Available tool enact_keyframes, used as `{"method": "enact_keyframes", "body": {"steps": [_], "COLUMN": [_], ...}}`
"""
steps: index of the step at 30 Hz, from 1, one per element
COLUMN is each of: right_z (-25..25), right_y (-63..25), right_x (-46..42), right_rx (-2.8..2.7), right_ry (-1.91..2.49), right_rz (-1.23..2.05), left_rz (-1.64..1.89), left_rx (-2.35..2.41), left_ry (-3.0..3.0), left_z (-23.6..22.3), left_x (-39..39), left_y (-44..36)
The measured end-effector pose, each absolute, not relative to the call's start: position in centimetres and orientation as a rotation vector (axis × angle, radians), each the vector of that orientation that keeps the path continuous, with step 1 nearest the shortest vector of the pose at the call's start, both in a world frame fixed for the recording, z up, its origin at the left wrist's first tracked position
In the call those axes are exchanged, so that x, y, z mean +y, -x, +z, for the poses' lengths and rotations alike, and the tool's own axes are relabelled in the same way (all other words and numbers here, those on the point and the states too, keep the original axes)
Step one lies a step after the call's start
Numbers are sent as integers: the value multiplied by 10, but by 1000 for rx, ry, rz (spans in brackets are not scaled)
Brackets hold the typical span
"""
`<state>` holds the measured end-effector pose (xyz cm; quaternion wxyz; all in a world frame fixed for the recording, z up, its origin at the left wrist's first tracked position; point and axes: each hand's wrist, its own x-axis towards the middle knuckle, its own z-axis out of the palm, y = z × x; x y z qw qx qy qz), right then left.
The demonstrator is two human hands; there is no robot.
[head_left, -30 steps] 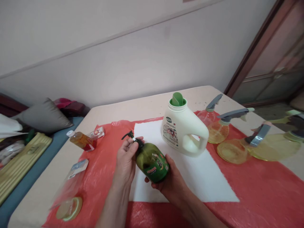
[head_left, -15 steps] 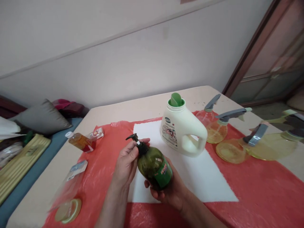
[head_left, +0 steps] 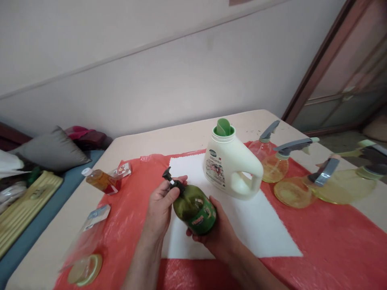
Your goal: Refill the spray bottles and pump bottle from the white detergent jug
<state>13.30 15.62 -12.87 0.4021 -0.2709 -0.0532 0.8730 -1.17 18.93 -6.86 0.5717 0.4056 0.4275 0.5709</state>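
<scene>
A green pump bottle [head_left: 193, 207] with a black pump head [head_left: 167, 174] is held tilted above a white sheet [head_left: 242, 229]. My left hand [head_left: 163, 201] is closed around the neck, just under the pump. The bottle's base rests in my right hand [head_left: 219, 233], its fingers wrapped under and around it. Both the label and some dark green liquid show through. Behind and to the right stands a large cream jug [head_left: 231, 165] with a handle and a green spout insert [head_left: 223, 127] in its open mouth.
Several trigger spray bottles [head_left: 276, 167] stand at the right on a red plastic sheet [head_left: 130, 213]. At the left are an amber bottle [head_left: 102, 181], a small packet [head_left: 123, 170] and a clear container [head_left: 86, 257]. A wall rises behind the table.
The pump bottle has turned about its length in my hands, bringing its label further round. Its pump head now points a different way, and my right fingers have shifted on the base.
</scene>
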Motion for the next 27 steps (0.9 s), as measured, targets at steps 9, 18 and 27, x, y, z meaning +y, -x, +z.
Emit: {"method": "enact_keyframes", "body": {"steps": [9, 18, 27], "right_z": [-132, -135, -130], "right_y": [-127, -127, -127], "right_x": [154, 152, 153], "right_rx": [-101, -293, -82], "right_ry": [615, 523, 672], "right_rz": [2324, 2013, 2141], "left_rz": [1296, 1413, 1342], "left_rx": [1028, 1116, 1050], "left_ry": [-919, -802, -904], "left_z": [-66, -70, -62], "left_x": [190, 197, 190], "left_y": [13, 12, 10]}}
